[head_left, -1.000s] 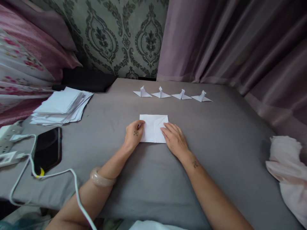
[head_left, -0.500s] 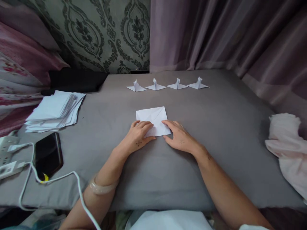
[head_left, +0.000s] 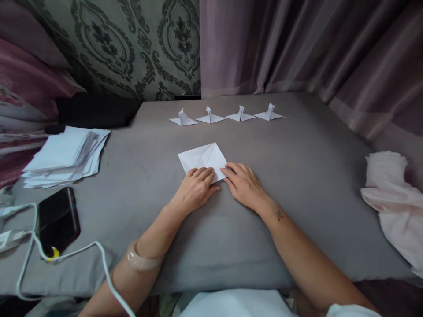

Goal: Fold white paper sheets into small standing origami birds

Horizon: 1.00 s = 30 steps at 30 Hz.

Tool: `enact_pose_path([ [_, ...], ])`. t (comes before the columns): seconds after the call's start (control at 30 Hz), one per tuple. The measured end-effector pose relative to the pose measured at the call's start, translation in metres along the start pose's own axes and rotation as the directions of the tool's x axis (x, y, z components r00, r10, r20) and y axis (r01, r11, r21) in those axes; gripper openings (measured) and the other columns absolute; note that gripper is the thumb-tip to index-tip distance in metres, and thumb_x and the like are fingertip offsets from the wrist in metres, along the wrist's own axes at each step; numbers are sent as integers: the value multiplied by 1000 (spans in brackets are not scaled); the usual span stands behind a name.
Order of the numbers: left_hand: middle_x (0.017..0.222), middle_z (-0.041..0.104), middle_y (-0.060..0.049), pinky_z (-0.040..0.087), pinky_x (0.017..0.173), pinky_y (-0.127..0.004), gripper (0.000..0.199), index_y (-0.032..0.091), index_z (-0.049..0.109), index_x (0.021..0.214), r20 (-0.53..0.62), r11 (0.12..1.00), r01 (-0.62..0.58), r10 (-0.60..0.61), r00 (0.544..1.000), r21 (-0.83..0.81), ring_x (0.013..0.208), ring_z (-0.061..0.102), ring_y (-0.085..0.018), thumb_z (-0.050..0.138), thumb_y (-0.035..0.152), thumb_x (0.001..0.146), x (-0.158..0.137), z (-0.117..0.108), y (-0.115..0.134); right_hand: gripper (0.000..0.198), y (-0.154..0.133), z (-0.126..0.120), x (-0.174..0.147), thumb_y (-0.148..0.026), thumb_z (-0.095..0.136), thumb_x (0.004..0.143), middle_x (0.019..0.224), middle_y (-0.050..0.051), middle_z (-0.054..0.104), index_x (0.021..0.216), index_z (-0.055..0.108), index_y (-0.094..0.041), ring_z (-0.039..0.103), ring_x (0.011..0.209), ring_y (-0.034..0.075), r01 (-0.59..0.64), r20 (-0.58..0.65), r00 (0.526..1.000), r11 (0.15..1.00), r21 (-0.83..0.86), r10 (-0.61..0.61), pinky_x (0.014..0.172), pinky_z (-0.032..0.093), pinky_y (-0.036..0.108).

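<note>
A creased white square sheet of paper [head_left: 200,156] lies on the grey cloth in front of me, turned at a slant. My left hand [head_left: 197,187] rests on its near edge, fingers lying over the paper and the thumb apart from them. At the paper's right corner, my right hand [head_left: 243,182] has the edge between thumb and fingertips. The near part of the sheet is hidden under my left fingers. Farther back stand several folded white paper figures in a row, among them a left one [head_left: 183,119] and a right one [head_left: 270,113], each with spread flat sides and an upright middle.
On the left is a stack of white paper [head_left: 62,152], with a black phone [head_left: 59,218] nearer me. A white cable [head_left: 104,259] runs across my left forearm. Pale pink cloth [head_left: 390,198] lies at the right edge. A black item [head_left: 99,110] sits at the back left.
The paper has turned counter-clockwise, its right side swinging up. My right hand has closed on its right corner, while my left hand has shifted slightly along the near edge. The view has tilted a little.
</note>
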<state>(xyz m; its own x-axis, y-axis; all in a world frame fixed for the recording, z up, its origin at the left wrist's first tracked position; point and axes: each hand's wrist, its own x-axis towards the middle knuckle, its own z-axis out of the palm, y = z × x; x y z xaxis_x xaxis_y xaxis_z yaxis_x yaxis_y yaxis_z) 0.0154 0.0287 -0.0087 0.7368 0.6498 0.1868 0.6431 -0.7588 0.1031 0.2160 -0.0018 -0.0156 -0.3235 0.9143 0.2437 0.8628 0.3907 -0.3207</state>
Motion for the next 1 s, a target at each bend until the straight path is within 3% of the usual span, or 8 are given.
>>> enact_pose_path([
  [0.17, 126, 63, -12, 45, 90, -40, 28, 14, 60, 115, 14, 1000, 19, -19, 1000, 8, 113, 59, -26, 39, 19, 97, -2, 0, -4, 33, -4, -4, 2, -21, 45, 94, 125, 11, 58, 124, 59, -21, 51, 110, 26, 11, 46, 999, 997, -73, -8, 92, 42, 41],
  [0.3, 116, 68, -11, 47, 86, -39, 27, 14, 63, 108, -10, 998, 50, -50, 999, -38, 106, 62, -25, 39, 20, 98, 1, -3, -3, 27, -3, -7, 1, -21, 44, 96, 111, 10, 63, 112, 65, -20, 54, 101, 24, 28, 32, 999, 997, -71, -25, 86, 44, 38],
  [0.47, 100, 71, -7, 47, 76, -30, 28, 18, 68, 93, 20, 952, 222, -223, 975, -211, 95, 64, -21, 43, 31, 98, 8, -11, -6, 21, 3, 1, -2, -25, 48, 95, 102, 7, 65, 94, 68, -20, 56, 94, 21, -103, -107, 988, 992, 70, 110, 83, 46, 34],
  [0.63, 89, 71, -4, 43, 68, -28, 21, 22, 69, 88, 54, 875, 375, -378, 924, -308, 84, 64, -20, 55, 36, 91, 18, -13, -16, 12, 8, 7, 0, -26, 58, 89, 100, 7, 65, 85, 68, -21, 57, 93, 22, -198, -158, 961, 964, 177, 227, 83, 47, 36],
  [0.77, 87, 71, -4, 42, 65, -28, 19, 22, 71, 86, 102, 854, 411, -400, 911, -318, 76, 63, -20, 58, 37, 87, 26, -11, -22, 10, 9, 7, 2, -24, 59, 87, 101, 7, 65, 84, 68, -21, 58, 95, 23, -241, -143, 952, 951, 193, 270, 83, 47, 38],
  [1.0, 87, 69, -6, 42, 64, -28, 18, 20, 71, 88, 146, 865, 373, -343, 928, -336, 72, 61, -18, 59, 32, 85, 35, -10, -29, 12, 8, 9, 5, -23, 58, 85, 100, 8, 66, 78, 67, -21, 58, 90, 23, -274, -158, 940, 944, 185, 304, 82, 46, 39],
])
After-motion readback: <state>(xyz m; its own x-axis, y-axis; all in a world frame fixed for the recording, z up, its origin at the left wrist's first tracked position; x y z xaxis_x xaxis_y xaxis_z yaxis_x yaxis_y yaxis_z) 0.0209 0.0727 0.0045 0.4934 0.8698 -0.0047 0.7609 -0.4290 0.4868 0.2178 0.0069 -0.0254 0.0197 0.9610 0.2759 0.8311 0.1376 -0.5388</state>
